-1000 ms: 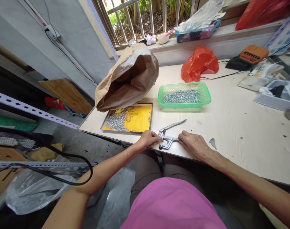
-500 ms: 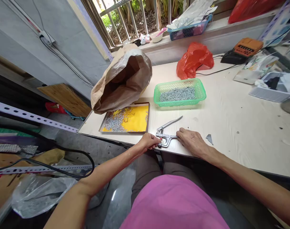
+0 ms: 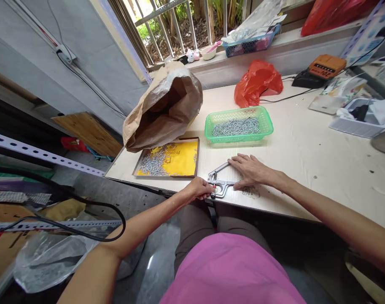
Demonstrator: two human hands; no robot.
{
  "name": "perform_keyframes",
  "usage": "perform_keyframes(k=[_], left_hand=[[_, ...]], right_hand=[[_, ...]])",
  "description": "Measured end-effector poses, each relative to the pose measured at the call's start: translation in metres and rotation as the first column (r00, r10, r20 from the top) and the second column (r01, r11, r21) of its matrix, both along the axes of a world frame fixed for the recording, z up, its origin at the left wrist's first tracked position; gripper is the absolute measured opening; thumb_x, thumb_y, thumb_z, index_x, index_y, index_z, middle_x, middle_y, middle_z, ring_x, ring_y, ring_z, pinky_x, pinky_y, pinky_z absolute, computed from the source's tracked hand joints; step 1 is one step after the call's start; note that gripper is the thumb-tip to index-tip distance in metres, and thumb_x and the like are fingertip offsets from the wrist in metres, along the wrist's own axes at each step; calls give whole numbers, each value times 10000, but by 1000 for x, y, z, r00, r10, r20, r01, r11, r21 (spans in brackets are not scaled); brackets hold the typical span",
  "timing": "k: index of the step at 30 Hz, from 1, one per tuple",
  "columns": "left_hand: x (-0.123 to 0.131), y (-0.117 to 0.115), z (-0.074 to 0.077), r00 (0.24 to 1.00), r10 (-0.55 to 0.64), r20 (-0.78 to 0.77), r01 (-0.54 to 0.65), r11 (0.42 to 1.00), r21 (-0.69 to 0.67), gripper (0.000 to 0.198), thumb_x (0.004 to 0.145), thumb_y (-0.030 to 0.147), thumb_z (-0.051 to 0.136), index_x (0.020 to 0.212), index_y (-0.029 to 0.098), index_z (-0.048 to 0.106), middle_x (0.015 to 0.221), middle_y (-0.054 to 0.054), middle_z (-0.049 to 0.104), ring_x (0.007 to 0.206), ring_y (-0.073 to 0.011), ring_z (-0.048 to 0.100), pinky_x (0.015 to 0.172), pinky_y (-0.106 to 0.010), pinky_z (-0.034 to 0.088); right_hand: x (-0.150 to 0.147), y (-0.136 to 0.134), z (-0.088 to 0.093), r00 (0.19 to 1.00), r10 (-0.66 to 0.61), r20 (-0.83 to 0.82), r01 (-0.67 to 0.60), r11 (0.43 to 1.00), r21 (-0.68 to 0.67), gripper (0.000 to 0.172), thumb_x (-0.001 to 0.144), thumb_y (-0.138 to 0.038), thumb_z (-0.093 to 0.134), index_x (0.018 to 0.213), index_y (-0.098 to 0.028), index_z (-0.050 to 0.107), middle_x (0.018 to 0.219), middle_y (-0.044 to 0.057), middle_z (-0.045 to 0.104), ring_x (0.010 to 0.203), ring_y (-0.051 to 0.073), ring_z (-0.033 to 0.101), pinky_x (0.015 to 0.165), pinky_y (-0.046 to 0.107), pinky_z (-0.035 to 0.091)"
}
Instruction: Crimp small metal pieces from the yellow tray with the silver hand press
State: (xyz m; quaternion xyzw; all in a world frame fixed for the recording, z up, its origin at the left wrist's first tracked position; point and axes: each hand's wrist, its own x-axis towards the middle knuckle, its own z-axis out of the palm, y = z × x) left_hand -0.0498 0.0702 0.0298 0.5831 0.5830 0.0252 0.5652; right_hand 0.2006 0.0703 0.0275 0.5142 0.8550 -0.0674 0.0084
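Observation:
Metal hand pliers (image 3: 223, 188) with a spring lie at the table's front edge, handles pointing right. My left hand (image 3: 201, 188) pinches something I cannot make out at the pliers' jaws, beside a small red part. My right hand (image 3: 249, 171) rests over the handle ends, its fingers spread across the upper handle and the thumb by the lower one. To the left, a shallow tray with a yellow bottom (image 3: 183, 158) holds many small metal pieces. Behind the pliers stands a green basket (image 3: 265, 134) with more small metal pieces.
A large open brown paper bag (image 3: 167, 109) leans over the back of the tray. A red plastic bag (image 3: 257, 82), an orange battery (image 3: 327, 66) on a black base and a grey bin (image 3: 352, 126) stand farther back and right. A blue basket (image 3: 251, 44) sits on the windowsill.
My right hand has moved up and its fingers have spread onto the upper handle. The small grey scrap to its right is no longer visible. My left hand has stayed at the jaws.

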Motion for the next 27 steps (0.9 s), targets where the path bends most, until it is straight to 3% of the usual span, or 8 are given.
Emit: perform_keyframes(k=[7,10,12,14,16,17,22,27], left_hand=[[1,-5,5,1000,1,-25,-1,1000,19,365,718,427,683,561,133,533,455,41,480,404,-56,420,423,-182,314],[-1,-14,4,984,-69,-161,102,972,209,378,785,454,609,587,135,564,494,14,501,472,-102,485,484,-224,376],[-1,-22,1,959,-71,-274,205,841,501,295,818,414,588,761,129,636,692,-37,610,687,-166,588,628,-273,457],[4,-26,-3,937,-83,-339,319,593,739,335,801,354,637,1064,147,612,1028,-82,630,990,-232,573,833,-342,476],[13,-22,-6,904,-175,-390,427,400,811,601,747,318,714,1281,176,477,1297,-107,513,1213,-281,449,998,-409,418],[19,-16,-6,876,-238,-419,481,358,800,690,722,306,742,1325,180,431,1360,-114,463,1267,-297,397,1042,-430,389],[47,21,4,747,-389,-539,661,352,663,705,741,349,711,1336,123,407,1262,-151,516,1154,-301,462,993,-441,424],[51,22,13,668,-417,-617,739,274,615,304,799,324,613,1038,139,585,1047,-102,571,1006,-258,500,873,-378,455]], right_hand=[[-8,-10,12,999,-13,34,12,999,35,705,715,-599,676,1231,-134,557,1180,170,557,1070,335,480,898,472,362],[-11,-17,9,1000,-7,21,5,998,66,541,759,-532,679,1120,-136,607,1076,136,585,1003,294,506,866,423,374],[-12,-21,5,1000,-11,4,10,995,98,464,784,-487,677,1082,-137,614,1032,122,590,979,276,513,851,400,378],[-13,-22,2,1000,-19,-12,20,991,129,429,796,-467,673,1069,-142,613,1021,118,588,975,268,513,843,393,382],[-14,-22,2,999,-23,-31,27,992,127,450,778,-472,693,1071,-141,611,1023,117,585,972,264,510,835,380,393],[-15,-21,3,999,-26,-46,31,993,111,479,753,-478,715,1071,-136,612,1026,117,582,967,260,508,828,365,403],[-17,-17,12,994,-93,-54,94,995,21,618,654,-484,787,1107,-107,601,1099,145,552,1014,276,489,825,348,435],[-25,-28,14,985,-174,-8,174,984,45,415,771,-427,703,1025,-105,640,1058,140,588,1028,275,510,836,363,436]])
